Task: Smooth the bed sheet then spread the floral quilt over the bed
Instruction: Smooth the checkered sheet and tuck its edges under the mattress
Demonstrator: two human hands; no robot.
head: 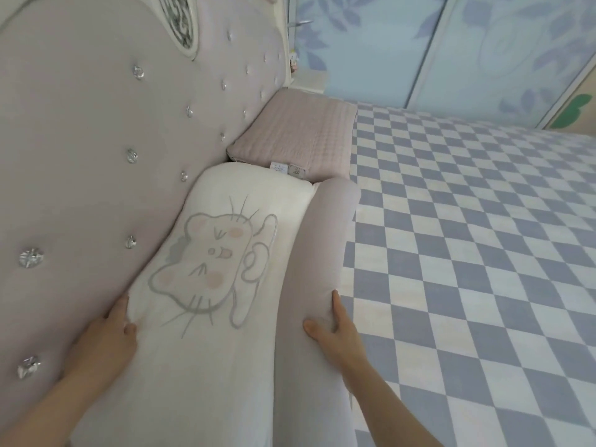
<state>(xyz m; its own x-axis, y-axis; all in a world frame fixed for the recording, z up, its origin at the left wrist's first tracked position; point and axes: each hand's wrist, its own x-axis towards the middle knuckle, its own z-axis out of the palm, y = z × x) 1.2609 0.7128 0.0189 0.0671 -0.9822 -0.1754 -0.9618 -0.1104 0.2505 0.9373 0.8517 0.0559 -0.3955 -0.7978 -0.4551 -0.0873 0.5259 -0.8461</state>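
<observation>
A blue-and-white checkered bed sheet point(467, 253) covers the bed and lies flat to the right. A white pillow with a cartoon cat drawing point(206, 285) leans against the headboard, its pale pink side section point(316, 259) facing the sheet. My left hand point(109, 337) grips the pillow's left edge by the headboard. My right hand point(335, 333) grips the pink side section, thumb pressed into it. No floral quilt is in view.
A tufted pink headboard point(96, 140) with crystal buttons runs along the left. A flat pink quilted pillow point(300, 137) lies at the far corner. Pale blue sliding wardrobe doors point(419, 50) with leaf patterns stand beyond the bed.
</observation>
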